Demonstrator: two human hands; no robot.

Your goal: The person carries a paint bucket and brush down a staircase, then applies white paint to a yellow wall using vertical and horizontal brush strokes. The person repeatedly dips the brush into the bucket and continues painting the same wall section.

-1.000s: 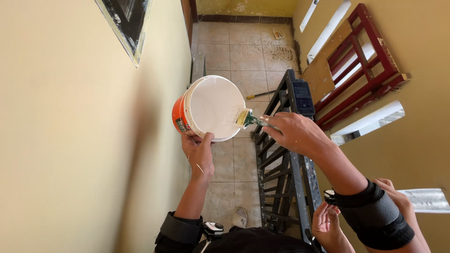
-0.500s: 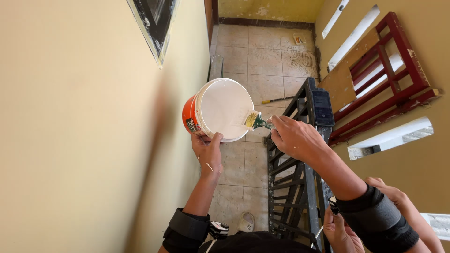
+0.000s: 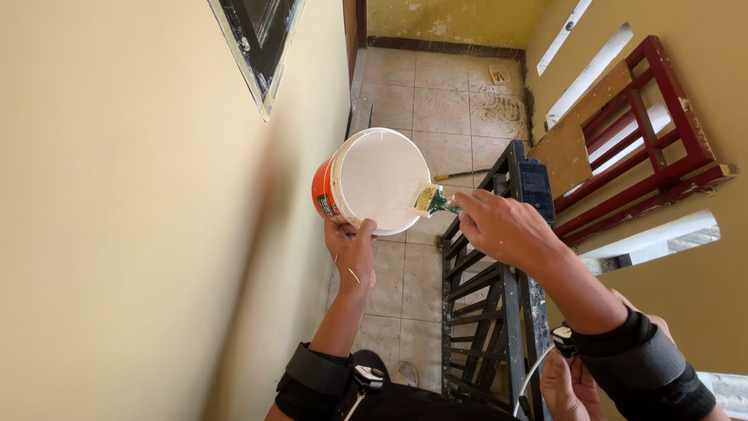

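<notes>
Head view: left hand (image 3: 352, 248) gripped under the rim of an orange paint bucket (image 3: 372, 182), held up beside the yellow wall (image 3: 140, 203); right hand (image 3: 502, 228) closed around a paintbrush (image 3: 431, 200), bristles touching the bucket's inner edge; black ladder (image 3: 483, 296) below, tiled floor (image 3: 452, 101) far beneath.
</notes>
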